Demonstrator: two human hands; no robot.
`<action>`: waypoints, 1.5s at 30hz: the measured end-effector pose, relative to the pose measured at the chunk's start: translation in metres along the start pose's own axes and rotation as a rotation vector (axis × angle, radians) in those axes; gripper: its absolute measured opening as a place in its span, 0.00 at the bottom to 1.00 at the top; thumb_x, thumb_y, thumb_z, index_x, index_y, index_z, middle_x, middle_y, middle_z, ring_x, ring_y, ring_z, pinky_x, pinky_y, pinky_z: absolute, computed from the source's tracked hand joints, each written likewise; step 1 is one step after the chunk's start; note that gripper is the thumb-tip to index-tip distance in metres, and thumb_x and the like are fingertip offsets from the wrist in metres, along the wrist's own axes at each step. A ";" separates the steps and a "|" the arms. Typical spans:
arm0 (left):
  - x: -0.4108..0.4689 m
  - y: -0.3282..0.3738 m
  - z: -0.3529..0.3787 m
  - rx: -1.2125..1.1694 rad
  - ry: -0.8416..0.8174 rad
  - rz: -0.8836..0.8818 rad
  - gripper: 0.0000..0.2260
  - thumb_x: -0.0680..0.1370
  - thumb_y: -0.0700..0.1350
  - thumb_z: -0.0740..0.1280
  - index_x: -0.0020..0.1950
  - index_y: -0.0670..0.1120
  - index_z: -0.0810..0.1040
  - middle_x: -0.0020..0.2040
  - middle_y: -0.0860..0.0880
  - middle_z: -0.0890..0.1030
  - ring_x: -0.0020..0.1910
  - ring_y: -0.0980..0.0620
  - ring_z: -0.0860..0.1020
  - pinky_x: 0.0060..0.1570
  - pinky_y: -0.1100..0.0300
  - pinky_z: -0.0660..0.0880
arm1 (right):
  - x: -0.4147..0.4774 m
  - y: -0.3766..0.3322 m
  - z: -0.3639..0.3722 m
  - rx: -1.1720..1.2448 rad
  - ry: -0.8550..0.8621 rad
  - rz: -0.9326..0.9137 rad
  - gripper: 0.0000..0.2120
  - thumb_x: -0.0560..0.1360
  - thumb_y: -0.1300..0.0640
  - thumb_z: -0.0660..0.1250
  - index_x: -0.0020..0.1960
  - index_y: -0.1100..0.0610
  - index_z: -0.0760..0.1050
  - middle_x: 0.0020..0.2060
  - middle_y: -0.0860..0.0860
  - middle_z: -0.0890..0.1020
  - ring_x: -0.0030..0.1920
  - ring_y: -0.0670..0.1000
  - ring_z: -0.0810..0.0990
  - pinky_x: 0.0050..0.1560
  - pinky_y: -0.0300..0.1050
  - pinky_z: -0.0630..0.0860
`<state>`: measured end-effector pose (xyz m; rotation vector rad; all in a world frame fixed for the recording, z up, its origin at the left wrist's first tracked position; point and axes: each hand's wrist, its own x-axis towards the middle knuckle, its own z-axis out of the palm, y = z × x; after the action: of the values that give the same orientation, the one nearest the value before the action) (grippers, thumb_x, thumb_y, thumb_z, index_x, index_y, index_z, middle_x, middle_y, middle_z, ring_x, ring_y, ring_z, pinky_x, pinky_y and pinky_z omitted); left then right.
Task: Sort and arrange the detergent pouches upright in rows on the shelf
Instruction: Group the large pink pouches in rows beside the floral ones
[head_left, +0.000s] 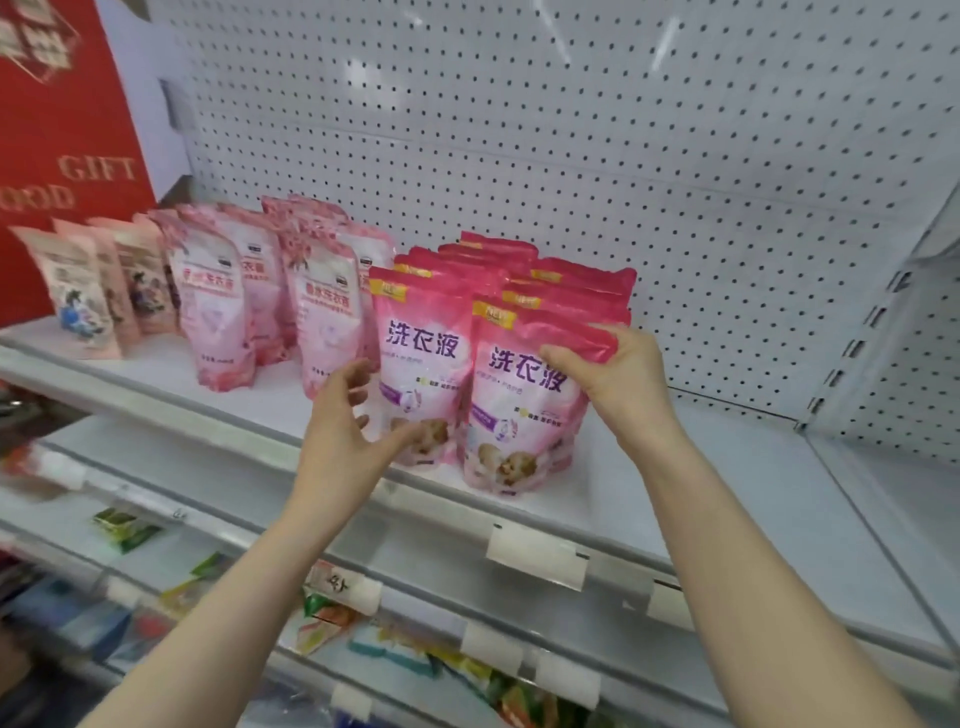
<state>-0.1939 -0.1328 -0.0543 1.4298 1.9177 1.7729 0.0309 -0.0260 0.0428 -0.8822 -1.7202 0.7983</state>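
Note:
Two rows of bright pink detergent pouches stand upright on the white shelf. My right hand grips the top right corner of the front pouch of the right row. The front pouch of the left row stands beside it. My left hand is spread with relaxed fingers at that pouch's lower left edge, thumb near its bottom. Behind both front pouches, several more pouches stand in line.
Paler pink pouches stand in rows further left, then small illustrated pouches by a red gift sign. A white pegboard wall backs the shelf. Bare shelf lies to the right. Lower shelves hold mixed packets.

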 end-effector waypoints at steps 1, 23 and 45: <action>0.006 -0.004 0.001 0.034 -0.022 0.001 0.39 0.66 0.51 0.79 0.72 0.49 0.65 0.64 0.52 0.72 0.59 0.54 0.73 0.57 0.56 0.74 | 0.001 0.003 0.000 -0.017 -0.009 0.012 0.10 0.67 0.56 0.80 0.47 0.49 0.84 0.43 0.47 0.87 0.46 0.50 0.86 0.55 0.57 0.81; 0.056 -0.038 0.017 0.009 -0.361 0.054 0.41 0.50 0.69 0.75 0.57 0.65 0.60 0.49 0.72 0.71 0.46 0.73 0.73 0.39 0.69 0.69 | -0.001 -0.042 0.018 -0.868 -0.031 -0.209 0.18 0.64 0.35 0.75 0.50 0.41 0.81 0.39 0.37 0.84 0.43 0.42 0.82 0.46 0.45 0.77; 0.107 -0.090 -0.114 0.031 0.226 0.401 0.24 0.74 0.43 0.70 0.68 0.47 0.68 0.65 0.46 0.71 0.64 0.42 0.72 0.60 0.42 0.73 | 0.024 -0.105 0.167 -0.664 0.137 -0.368 0.14 0.76 0.59 0.70 0.61 0.53 0.81 0.52 0.47 0.85 0.50 0.49 0.83 0.56 0.52 0.78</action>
<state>-0.3737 -0.1194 -0.0480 1.7964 1.8640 2.1685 -0.1541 -0.0770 0.0951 -0.9755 -1.9709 -0.0959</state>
